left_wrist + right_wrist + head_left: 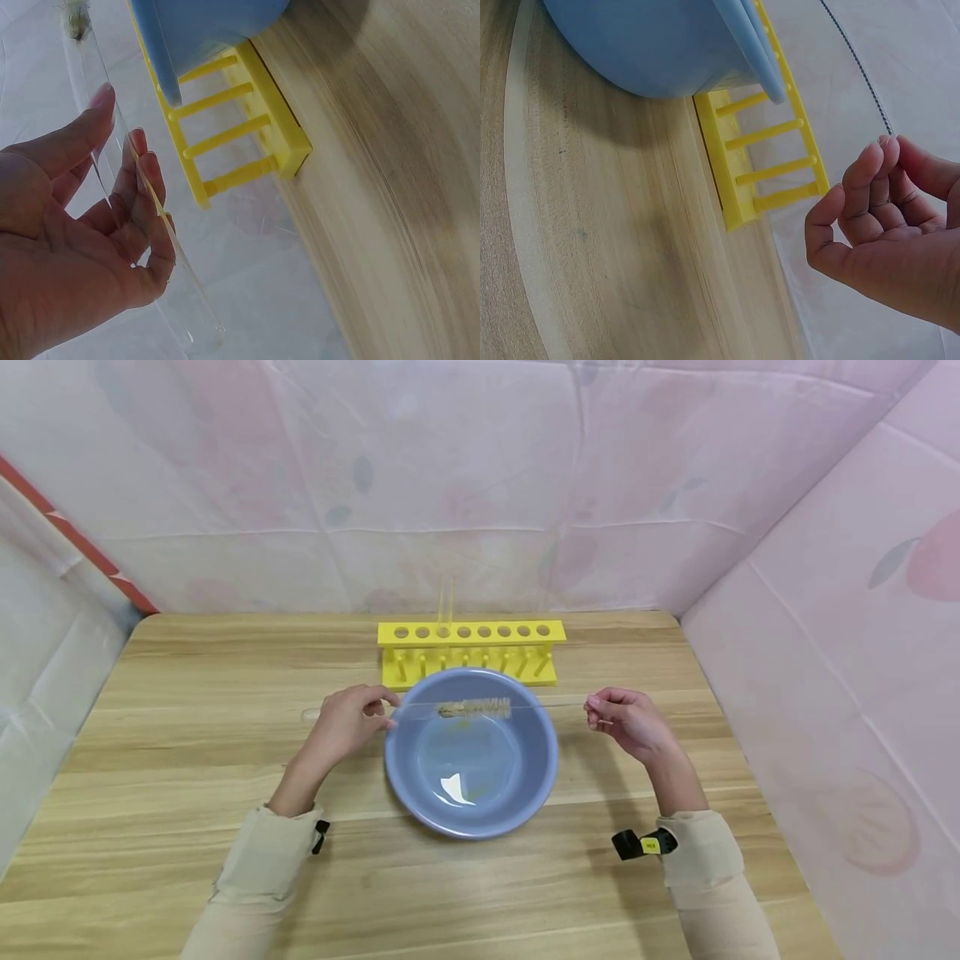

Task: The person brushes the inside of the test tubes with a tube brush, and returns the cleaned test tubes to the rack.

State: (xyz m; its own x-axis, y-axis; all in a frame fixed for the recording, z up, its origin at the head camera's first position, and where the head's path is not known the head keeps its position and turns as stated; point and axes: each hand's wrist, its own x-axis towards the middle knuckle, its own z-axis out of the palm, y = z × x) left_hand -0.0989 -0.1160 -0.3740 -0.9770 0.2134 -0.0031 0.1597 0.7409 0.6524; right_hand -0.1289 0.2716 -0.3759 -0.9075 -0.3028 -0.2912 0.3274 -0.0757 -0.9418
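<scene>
A clear glass test tube (416, 712) lies nearly level over the back part of the blue basin. My left hand (348, 720) grips it between thumb and fingers, its rounded end (201, 339) showing beyond the palm. A test tube brush (487, 707) with pale bristles lines up with the tube; in the left wrist view its tuft (76, 24) sits inside the glass. How much of the bristle part is inside cannot be told. To the right, my right hand (630, 720) pinches the end of the brush's twisted wire handle (859, 64) with thumb and fingertips.
The blue basin (551, 752) stands on the wooden table (225, 760), with water in it. Close behind is a yellow test tube rack (558, 632), one clear tube (446, 597) upright in it. Patterned cloth (480, 485) hangs along the back and sides.
</scene>
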